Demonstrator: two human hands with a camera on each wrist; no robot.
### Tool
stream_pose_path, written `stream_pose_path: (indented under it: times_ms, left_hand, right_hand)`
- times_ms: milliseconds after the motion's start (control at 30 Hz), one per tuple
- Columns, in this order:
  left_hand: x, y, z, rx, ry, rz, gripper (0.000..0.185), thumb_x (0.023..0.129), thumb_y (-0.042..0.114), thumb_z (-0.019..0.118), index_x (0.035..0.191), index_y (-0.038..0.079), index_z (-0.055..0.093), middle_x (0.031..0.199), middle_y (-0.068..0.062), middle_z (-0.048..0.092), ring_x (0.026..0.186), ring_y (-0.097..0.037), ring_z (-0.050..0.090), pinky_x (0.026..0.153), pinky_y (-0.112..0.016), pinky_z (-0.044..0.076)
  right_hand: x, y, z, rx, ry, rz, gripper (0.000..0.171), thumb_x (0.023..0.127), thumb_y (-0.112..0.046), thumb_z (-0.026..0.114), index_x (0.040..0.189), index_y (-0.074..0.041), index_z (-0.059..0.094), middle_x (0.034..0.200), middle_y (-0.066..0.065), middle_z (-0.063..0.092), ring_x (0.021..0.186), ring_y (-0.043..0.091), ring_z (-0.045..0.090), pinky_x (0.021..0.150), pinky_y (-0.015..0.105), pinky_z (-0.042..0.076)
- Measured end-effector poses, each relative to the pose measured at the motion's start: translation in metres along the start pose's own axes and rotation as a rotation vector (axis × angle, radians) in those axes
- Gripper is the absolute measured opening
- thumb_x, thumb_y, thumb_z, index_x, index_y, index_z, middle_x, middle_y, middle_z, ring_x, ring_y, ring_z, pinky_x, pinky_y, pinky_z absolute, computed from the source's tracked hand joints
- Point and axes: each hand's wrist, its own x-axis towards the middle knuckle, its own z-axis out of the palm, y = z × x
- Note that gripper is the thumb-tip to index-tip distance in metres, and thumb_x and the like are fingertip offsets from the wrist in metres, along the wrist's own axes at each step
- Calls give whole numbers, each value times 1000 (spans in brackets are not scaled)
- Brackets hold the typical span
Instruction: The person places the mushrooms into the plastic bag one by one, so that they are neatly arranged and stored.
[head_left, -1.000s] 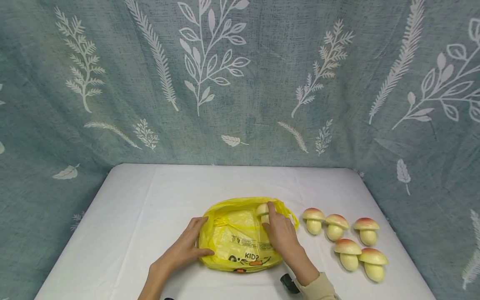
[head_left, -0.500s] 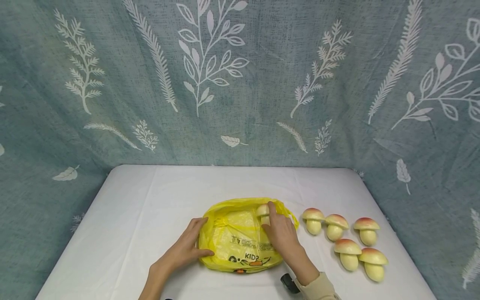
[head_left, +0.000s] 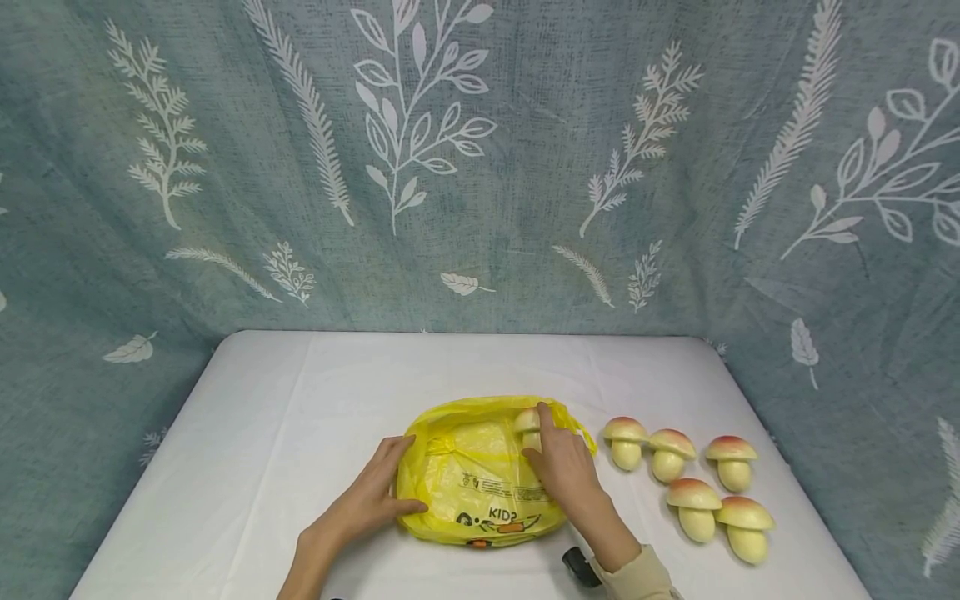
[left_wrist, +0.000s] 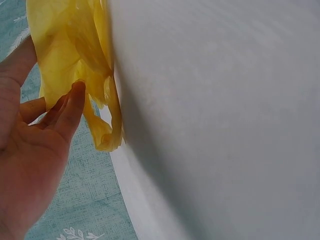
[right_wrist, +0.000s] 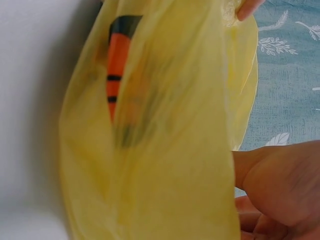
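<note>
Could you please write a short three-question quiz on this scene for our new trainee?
1. How many toy mushrooms lie loose on the white table, to the right of the yellow bag?
2. True or false: the left hand rests on the bag's left edge.
3. What does the right hand hold at the bag's mouth? A) a mushroom B) a spoon C) nothing

Key
1. Five.
2. True; its fingers lie on the bag and the thumb touches the near side.
3. A; the fingers hold a mushroom at the top of the bag.
</note>
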Motion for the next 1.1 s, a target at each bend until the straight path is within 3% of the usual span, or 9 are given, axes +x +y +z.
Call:
stream_pose_path:
  times_ms: [433, 833, 967, 1100]
  left_hand:
    - [1, -1, 1, -4, 0, -3, 93, 78, 26, 86, 151, 3, 33, 143, -10, 39, 136, -33, 37, 112, -55, 31]
    - [1, 1, 0, 7, 0, -2, 94, 77, 23, 87, 151, 1, 34, 143, -11, 39, 136, -33, 38, 113, -53, 30]
    - [1, 1, 0, 5, -3, 2, 94, 77, 22, 87, 151, 1, 34, 143, -11, 39, 136, -33, 38, 114, -53, 30]
    - [1, 1, 1, -2, -2, 5, 93, 78, 23, 86, 151, 1, 33, 143, -11, 39, 136, -33, 38, 113, -55, 30]
  right_hand:
    - [-2, 0, -9, 29, -7, 14, 74, 84, -15, 80, 144, 4, 39, 50, 0, 41, 42, 13, 36, 38, 26, 28]
    - [-7, 2, -22, 38, 14, 6, 74, 87, -27, 78, 144, 1, 41, 51, -2, 41, 44, 13, 37, 39, 28, 31]
    - [-10, 2, -30, 67, 5, 27, 71, 89, -30, 76, 145, -1, 42, 57, 2, 51, 46, 16, 45, 40, 30, 37]
    - [-16, 6, -38, 91, 26, 21, 67, 89, -32, 75, 142, -3, 46, 81, 14, 69, 57, 21, 60, 47, 32, 47]
